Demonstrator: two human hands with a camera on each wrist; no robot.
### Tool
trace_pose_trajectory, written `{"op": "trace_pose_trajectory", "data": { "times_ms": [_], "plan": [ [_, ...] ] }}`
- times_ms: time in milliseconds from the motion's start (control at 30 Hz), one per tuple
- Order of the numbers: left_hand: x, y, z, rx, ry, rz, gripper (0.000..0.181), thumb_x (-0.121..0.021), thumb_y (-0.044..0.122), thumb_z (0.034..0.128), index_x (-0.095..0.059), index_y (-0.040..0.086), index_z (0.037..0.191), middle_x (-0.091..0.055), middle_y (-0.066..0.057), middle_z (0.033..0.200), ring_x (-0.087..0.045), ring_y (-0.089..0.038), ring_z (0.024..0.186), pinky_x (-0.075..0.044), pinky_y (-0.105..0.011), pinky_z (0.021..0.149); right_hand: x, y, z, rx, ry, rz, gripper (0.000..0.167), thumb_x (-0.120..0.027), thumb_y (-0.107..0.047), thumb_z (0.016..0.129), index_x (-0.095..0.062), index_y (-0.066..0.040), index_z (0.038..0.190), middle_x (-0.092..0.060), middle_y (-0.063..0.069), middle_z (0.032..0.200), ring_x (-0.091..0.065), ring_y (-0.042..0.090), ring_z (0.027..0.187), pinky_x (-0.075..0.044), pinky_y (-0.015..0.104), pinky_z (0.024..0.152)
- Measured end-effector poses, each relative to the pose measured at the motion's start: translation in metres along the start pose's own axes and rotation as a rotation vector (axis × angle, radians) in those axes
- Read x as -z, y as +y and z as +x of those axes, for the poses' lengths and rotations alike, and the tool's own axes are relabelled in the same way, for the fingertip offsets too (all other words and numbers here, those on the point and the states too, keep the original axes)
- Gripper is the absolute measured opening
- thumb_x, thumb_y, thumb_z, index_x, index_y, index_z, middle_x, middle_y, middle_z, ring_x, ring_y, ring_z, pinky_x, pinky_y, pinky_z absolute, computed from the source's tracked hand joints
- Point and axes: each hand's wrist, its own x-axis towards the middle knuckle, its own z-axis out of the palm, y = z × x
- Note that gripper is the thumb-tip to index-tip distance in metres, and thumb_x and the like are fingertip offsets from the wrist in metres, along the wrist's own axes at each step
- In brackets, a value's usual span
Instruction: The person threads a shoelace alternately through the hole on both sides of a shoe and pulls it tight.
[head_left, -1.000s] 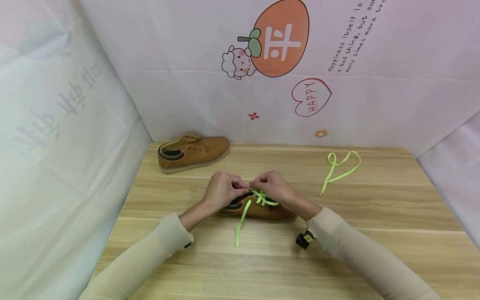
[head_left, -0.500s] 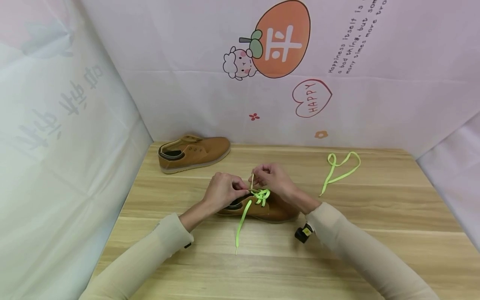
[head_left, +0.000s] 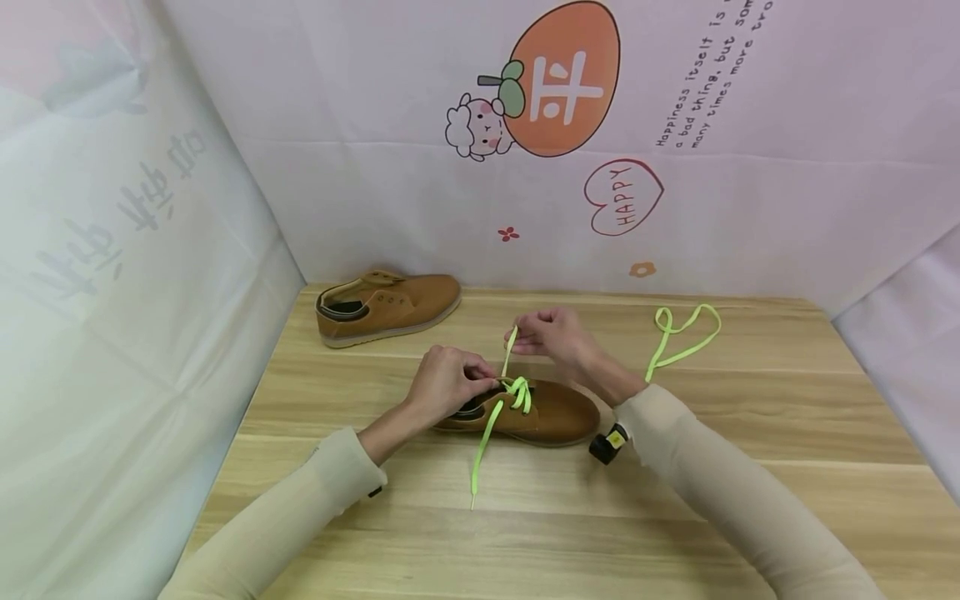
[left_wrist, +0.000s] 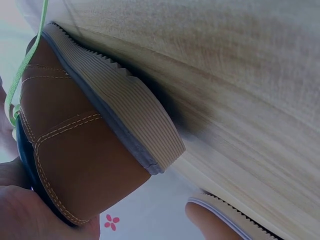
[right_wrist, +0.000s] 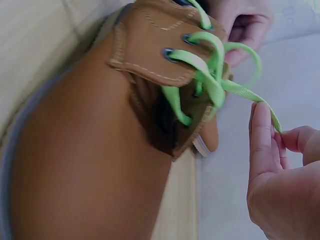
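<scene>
Right fingers [right_wrist: 261, 137] pinch the green lace [right_wrist: 245, 92]; left fingers [right_wrist: 255, 32], partly hidden, grip the shoe [right_wrist: 85, 150].

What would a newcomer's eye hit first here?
Likely the neon-green lace in the brown shoe, central on the table, one end pinched by the right hand, the left hand at the shoe's opening. Then the unlaced second shoe, back left, and a loose lace, back right. Behind, an orange cartoon fruit on the white backdrop.

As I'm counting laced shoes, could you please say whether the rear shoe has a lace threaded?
No: the rear shoe shows bare eyelets in the head view.
</scene>
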Motion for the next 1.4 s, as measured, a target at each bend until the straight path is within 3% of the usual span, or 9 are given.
{"op": "trace_pose_trajectory", "data": {
  "times_ms": [300, 633, 833, 1067, 1267, 1400],
  "plan": [
    [0.000, 0.001, -0.001, 0.003, 0.002, 0.012, 0.006, -0.089, 0.010, 0.0853, -0.086, 0.011, 0.091, -0.080, 0.001, 0.078, -0.069, 0.000, 0.064, -0.054, -0.020, 0.063, 0.012, -0.023, 0.011, 0.006, 0.070, 0.087, 0.018, -0.051, -0.002, 0.111, -0.064, 0.010, 0.110, -0.077, 0.013, 0.089, -0.078, 0.020, 0.084, -0.063, 0.030, 0.083],
    [0.000, 0.001, -0.002, -0.013, 0.010, 0.036, 0.005, -0.089, 0.010, 0.0856, -0.086, 0.013, 0.090, -0.079, 0.003, 0.077, -0.070, 0.000, 0.064, -0.057, -0.023, 0.068, 0.028, -0.048, 0.025, -0.004, 0.096, 0.164, 0.026, -0.050, -0.004, 0.111, -0.071, 0.003, 0.098, -0.075, 0.013, 0.092, -0.077, 0.020, 0.087, -0.062, 0.029, 0.085],
    [0.000, 0.002, -0.003, -0.011, 0.004, 0.039, 0.005, -0.088, 0.011, 0.0863, -0.086, 0.014, 0.090, -0.079, 0.004, 0.078, -0.071, -0.001, 0.067, -0.058, -0.028, 0.073, 0.033, -0.063, 0.034, -0.054, 0.136, 0.312, 0.017, -0.051, -0.001, 0.110, -0.060, 0.013, 0.112, -0.072, 0.016, 0.089, -0.077, 0.022, 0.083, -0.062, 0.028, 0.085],
    [-0.001, 0.000, -0.004, -0.017, 0.011, 0.046, 0.005, -0.088, 0.011, 0.0870, -0.086, 0.015, 0.089, -0.079, 0.006, 0.079, -0.071, 0.000, 0.068, -0.056, -0.028, 0.073, 0.036, -0.073, 0.041, -0.084, 0.182, 0.434, 0.016, -0.048, 0.002, 0.110, -0.050, 0.014, 0.121, -0.063, 0.018, 0.096, -0.076, 0.024, 0.085, -0.060, 0.028, 0.090],
    [-0.002, -0.001, -0.003, -0.022, 0.011, 0.041, 0.005, -0.088, 0.012, 0.0874, -0.085, 0.015, 0.090, -0.080, 0.005, 0.079, -0.071, 0.000, 0.068, -0.056, -0.028, 0.073, 0.035, -0.071, 0.042, -0.082, 0.198, 0.436, 0.023, -0.049, 0.000, 0.110, -0.049, 0.015, 0.128, -0.064, 0.018, 0.099, -0.075, 0.025, 0.088, -0.059, 0.030, 0.093],
    [-0.003, -0.002, -0.003, -0.027, 0.014, 0.033, 0.003, -0.087, 0.013, 0.0880, -0.085, 0.013, 0.090, -0.080, 0.005, 0.080, -0.071, 0.000, 0.068, -0.056, -0.027, 0.072, 0.035, -0.061, 0.045, -0.088, 0.206, 0.376, 0.014, -0.051, -0.002, 0.110, -0.055, 0.010, 0.116, -0.066, 0.019, 0.101, -0.075, 0.025, 0.087, -0.059, 0.032, 0.094]
  ]
}}
